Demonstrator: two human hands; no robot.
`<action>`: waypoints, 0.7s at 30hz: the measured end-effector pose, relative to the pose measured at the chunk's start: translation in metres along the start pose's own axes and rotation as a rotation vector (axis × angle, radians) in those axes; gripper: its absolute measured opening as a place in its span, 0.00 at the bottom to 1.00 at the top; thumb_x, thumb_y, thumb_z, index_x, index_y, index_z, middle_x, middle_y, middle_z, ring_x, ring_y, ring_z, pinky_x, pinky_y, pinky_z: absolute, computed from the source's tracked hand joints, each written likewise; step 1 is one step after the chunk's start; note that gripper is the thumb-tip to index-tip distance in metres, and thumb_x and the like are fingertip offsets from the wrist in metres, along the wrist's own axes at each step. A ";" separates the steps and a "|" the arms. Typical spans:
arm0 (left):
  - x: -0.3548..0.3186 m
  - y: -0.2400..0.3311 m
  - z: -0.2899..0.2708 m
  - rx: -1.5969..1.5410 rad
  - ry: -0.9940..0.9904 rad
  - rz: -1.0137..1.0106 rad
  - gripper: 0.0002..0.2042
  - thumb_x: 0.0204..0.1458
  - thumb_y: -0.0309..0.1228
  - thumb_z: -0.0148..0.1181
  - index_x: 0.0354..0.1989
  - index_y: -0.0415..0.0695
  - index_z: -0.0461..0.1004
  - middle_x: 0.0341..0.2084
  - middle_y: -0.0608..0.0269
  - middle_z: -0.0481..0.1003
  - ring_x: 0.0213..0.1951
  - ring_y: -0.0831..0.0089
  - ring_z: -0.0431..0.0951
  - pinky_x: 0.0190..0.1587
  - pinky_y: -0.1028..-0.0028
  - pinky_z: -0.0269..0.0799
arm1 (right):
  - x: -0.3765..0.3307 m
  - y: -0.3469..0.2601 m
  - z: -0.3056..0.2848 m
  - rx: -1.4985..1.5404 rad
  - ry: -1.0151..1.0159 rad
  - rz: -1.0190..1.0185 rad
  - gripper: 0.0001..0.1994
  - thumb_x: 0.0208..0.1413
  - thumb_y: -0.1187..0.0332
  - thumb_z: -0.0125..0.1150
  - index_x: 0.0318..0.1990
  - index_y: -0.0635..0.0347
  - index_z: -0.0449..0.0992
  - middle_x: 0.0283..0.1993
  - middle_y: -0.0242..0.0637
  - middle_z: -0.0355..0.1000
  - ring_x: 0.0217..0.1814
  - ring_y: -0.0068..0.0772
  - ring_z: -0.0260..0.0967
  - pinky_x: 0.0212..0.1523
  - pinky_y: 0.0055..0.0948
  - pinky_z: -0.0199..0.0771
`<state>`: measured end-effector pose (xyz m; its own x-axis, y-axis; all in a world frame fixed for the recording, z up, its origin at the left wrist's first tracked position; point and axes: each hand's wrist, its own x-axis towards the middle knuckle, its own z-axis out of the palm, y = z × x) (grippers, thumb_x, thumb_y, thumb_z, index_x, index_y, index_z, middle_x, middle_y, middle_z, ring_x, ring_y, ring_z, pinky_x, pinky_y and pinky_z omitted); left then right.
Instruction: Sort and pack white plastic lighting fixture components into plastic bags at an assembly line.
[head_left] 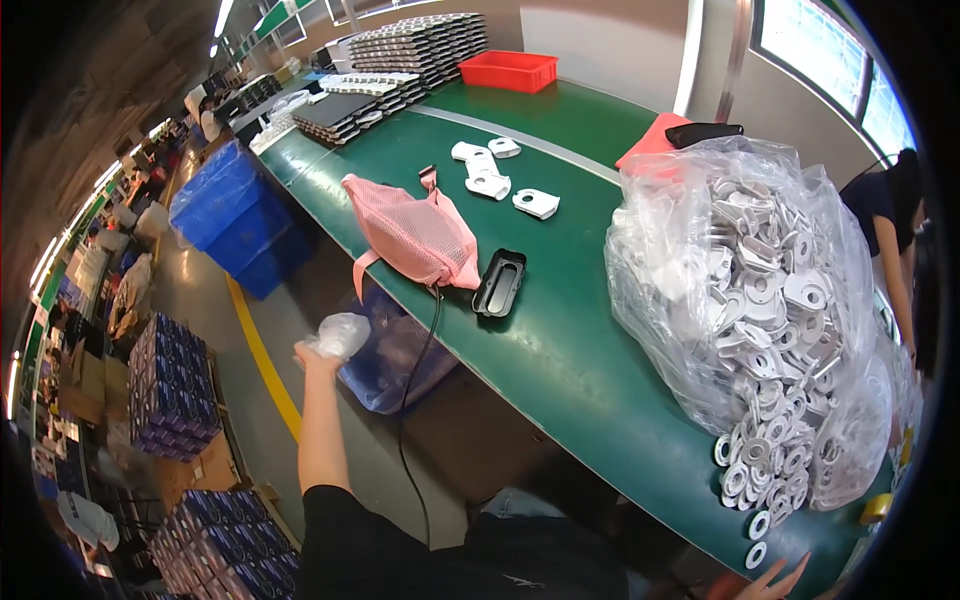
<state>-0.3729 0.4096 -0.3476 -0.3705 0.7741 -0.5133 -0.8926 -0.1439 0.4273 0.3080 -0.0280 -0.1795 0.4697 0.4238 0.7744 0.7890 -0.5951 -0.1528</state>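
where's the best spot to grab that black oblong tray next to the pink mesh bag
Probably the long rims of the black tray, pinched across its narrow width from above. It lies flat on the green table, open side up, and its raised rim gives the fingers an edge. Come from the near table edge, since the pink mesh bag crowds its left side.

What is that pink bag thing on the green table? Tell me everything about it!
The pink mesh fabric pouch lies slumped on its side on the green conveyor table, near the front edge. It looks soft and bulging, with a pink strap hanging over the edge and a dark clip at its top. A black cable runs down from under it. A black oval plastic tray lies right beside it. No hand touches it.
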 end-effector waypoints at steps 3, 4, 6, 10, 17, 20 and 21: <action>0.015 -0.035 0.013 0.181 -0.010 0.064 0.34 0.48 0.54 0.38 0.62 0.46 0.56 0.63 0.54 0.56 0.63 0.48 0.54 0.60 0.39 0.46 | -0.014 0.018 0.005 -0.096 -0.005 -0.043 0.19 0.56 0.72 0.57 0.51 0.78 0.65 0.48 0.62 0.68 0.48 0.59 0.68 0.49 0.44 0.68; 0.022 -0.052 0.024 0.229 -0.109 0.082 0.34 0.50 0.54 0.35 0.62 0.46 0.55 0.63 0.55 0.55 0.65 0.49 0.51 0.60 0.38 0.47 | -0.011 0.011 0.007 -0.168 0.028 -0.042 0.13 0.57 0.72 0.55 0.46 0.75 0.70 0.41 0.54 0.72 0.42 0.48 0.71 0.44 0.36 0.71; 0.059 -0.013 0.009 0.228 -0.185 0.107 0.39 0.44 0.58 0.50 0.62 0.47 0.55 0.62 0.57 0.57 0.63 0.52 0.54 0.61 0.46 0.50 | -0.055 0.086 0.051 0.072 -0.134 0.285 0.21 0.62 0.70 0.45 0.60 0.73 0.58 0.62 0.55 0.58 0.64 0.48 0.56 0.64 0.37 0.50; 0.100 -0.062 0.033 0.135 0.091 -0.117 0.36 0.50 0.52 0.41 0.63 0.39 0.48 0.62 0.49 0.50 0.62 0.50 0.53 0.61 0.48 0.51 | -0.040 0.053 0.033 0.064 -0.178 0.506 0.24 0.60 0.71 0.48 0.62 0.73 0.55 0.64 0.54 0.56 0.67 0.46 0.53 0.66 0.34 0.47; 0.226 0.044 0.051 0.181 0.057 0.267 0.17 0.50 0.41 0.46 0.42 0.40 0.68 0.39 0.54 0.69 0.41 0.58 0.70 0.39 0.52 0.67 | -0.010 0.004 0.064 0.058 -0.209 0.580 0.30 0.59 0.63 0.51 0.65 0.67 0.50 0.67 0.59 0.47 0.70 0.55 0.44 0.67 0.40 0.42; 0.227 0.030 0.106 0.176 -0.056 0.502 0.15 0.50 0.37 0.48 0.43 0.41 0.68 0.37 0.54 0.71 0.40 0.58 0.71 0.39 0.56 0.68 | -0.004 -0.007 0.064 0.040 -0.230 0.584 0.33 0.58 0.61 0.53 0.66 0.66 0.47 0.67 0.61 0.45 0.70 0.56 0.43 0.67 0.41 0.40; 0.212 0.029 0.125 0.166 -0.089 0.593 0.15 0.50 0.35 0.49 0.43 0.41 0.68 0.37 0.54 0.71 0.39 0.58 0.72 0.39 0.57 0.69 | 0.000 -0.014 0.066 0.063 -0.241 0.579 0.34 0.57 0.60 0.53 0.66 0.66 0.47 0.68 0.61 0.44 0.70 0.56 0.42 0.68 0.42 0.39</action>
<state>-0.4452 0.6464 -0.3512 -0.7618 0.6412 -0.0927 -0.4870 -0.4724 0.7346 0.3229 0.0256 -0.2178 0.8980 0.1908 0.3965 0.3982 -0.7359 -0.5476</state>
